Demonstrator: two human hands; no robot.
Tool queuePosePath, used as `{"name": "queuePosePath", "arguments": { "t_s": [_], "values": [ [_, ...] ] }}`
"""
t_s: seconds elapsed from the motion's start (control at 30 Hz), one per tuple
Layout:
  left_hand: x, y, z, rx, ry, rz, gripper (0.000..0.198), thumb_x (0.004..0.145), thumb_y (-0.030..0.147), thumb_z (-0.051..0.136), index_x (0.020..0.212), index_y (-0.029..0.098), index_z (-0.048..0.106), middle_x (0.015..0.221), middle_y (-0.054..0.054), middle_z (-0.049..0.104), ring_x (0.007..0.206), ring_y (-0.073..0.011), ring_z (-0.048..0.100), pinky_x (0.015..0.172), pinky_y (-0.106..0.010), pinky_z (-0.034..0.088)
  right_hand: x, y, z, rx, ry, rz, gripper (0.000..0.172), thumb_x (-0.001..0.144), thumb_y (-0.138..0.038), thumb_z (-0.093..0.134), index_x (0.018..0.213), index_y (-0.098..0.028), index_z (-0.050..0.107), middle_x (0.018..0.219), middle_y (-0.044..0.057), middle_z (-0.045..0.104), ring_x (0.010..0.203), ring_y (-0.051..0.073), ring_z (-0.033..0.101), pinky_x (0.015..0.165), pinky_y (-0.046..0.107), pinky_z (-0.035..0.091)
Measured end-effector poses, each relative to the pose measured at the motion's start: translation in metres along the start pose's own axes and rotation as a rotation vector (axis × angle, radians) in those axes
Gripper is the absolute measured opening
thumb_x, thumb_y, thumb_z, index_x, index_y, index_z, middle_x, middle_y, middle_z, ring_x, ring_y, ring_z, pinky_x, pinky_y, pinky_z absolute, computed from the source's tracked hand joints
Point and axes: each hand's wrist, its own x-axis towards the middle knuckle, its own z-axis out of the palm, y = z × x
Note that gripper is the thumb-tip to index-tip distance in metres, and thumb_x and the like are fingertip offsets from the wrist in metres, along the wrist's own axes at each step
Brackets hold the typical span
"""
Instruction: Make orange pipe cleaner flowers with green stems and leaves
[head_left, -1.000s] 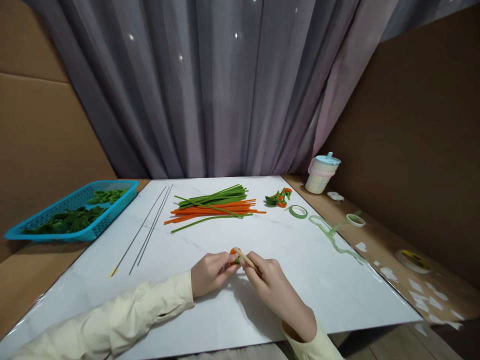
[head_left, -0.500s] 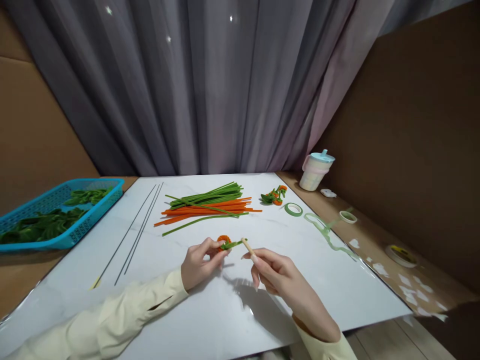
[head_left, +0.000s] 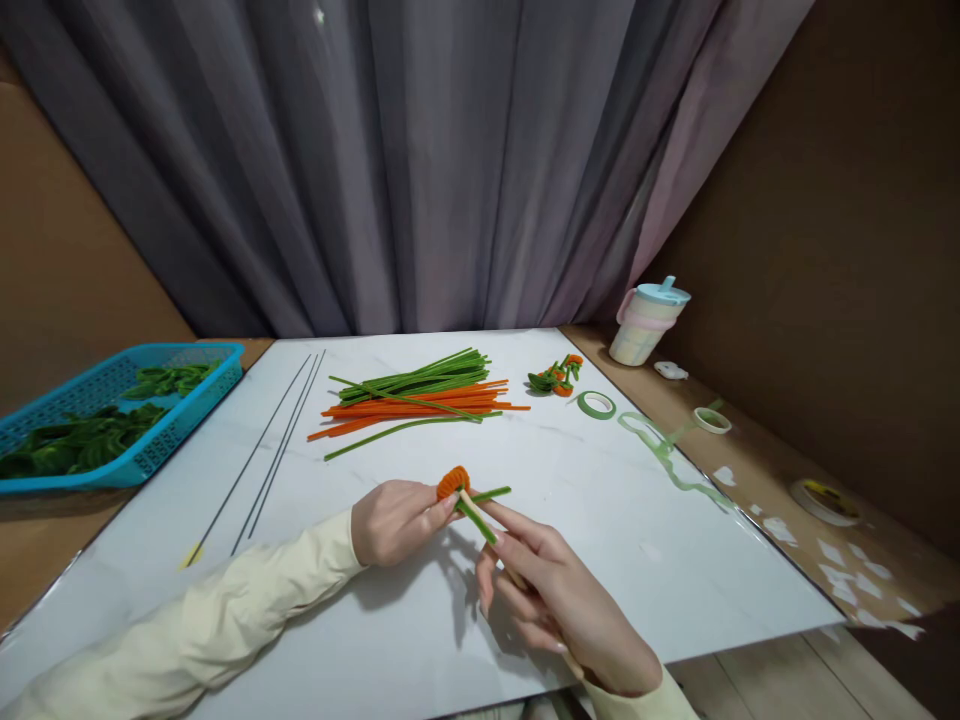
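My left hand pinches a small orange pipe-cleaner flower just above the white board. Two green pipe-cleaner ends stick out from under the bloom, one to the right and one down toward my right fingers. In my right hand is a thin wooden stick, held like a pen. Its tip meets the base of the bloom, and its back end passes below my palm. Beyond my hands lie orange pipe cleaners and a green pipe-cleaner bundle.
A blue basket with green leaf pieces stands at left, near thin dark wires. Finished orange flowers, green tape, another tape roll and a lidded cup are at right. White scraps lie beside the board.
The stick's tip has moved left onto the flower's base. The bloom has turned to show its ribbed side, and its green ends now spread apart. The view has shifted slightly.
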Motion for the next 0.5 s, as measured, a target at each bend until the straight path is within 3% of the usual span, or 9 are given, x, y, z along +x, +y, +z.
{"name": "queuePosePath", "arguments": {
  "t_s": [0.13, 0.27, 0.37, 0.5],
  "values": [
    [-0.009, 0.003, 0.003, 0.002, -0.114, -0.007, 0.021, 0.092, 0.015, 0.03, 0.106, 0.016, 0.046, 0.055, 0.002, 0.052, 0.047, -0.0125, 0.048, 0.046, -0.023, 0.036, 0.001, 0.001, 0.005, -0.008, -0.003, -0.021, 0.049, 0.086, -0.042, 0.052, 0.13, -0.021, 0.045, 0.066, -0.002, 0.057, 0.031, 0.0, 0.023, 0.027, 0.013, 0.033],
    [-0.015, 0.003, 0.006, -0.042, -0.217, -0.079, 0.02, 0.093, 0.02, 0.032, 0.095, 0.017, 0.052, 0.057, 0.001, 0.051, 0.047, -0.0109, 0.047, 0.046, -0.022, 0.036, 0.001, 0.006, 0.01, -0.066, 0.029, -0.03, 0.043, 0.086, -0.045, 0.051, 0.118, -0.016, 0.055, 0.044, -0.01, 0.039, 0.026, 0.001, 0.022, 0.027, 0.013, 0.032],
    [-0.014, 0.003, 0.006, -0.018, -0.128, -0.021, 0.018, 0.093, 0.02, 0.033, 0.103, 0.017, 0.048, 0.058, 0.001, 0.051, 0.047, -0.0119, 0.046, 0.047, -0.022, 0.037, 0.0, 0.008, 0.015, -0.062, 0.078, -0.032, 0.04, 0.087, -0.044, 0.052, 0.113, -0.015, 0.057, 0.039, -0.013, 0.028, 0.026, 0.001, 0.016, 0.025, 0.011, 0.025],
    [-0.009, 0.006, 0.007, 0.048, -0.034, 0.01, 0.023, 0.092, 0.017, 0.028, 0.11, 0.015, 0.042, 0.057, 0.001, 0.051, 0.048, -0.0137, 0.047, 0.046, -0.025, 0.037, -0.003, 0.009, 0.017, -0.016, 0.071, -0.036, 0.041, 0.087, -0.043, 0.052, 0.116, -0.015, 0.055, 0.038, -0.013, 0.031, 0.024, 0.001, 0.016, 0.025, 0.012, 0.025]
  ]
}}
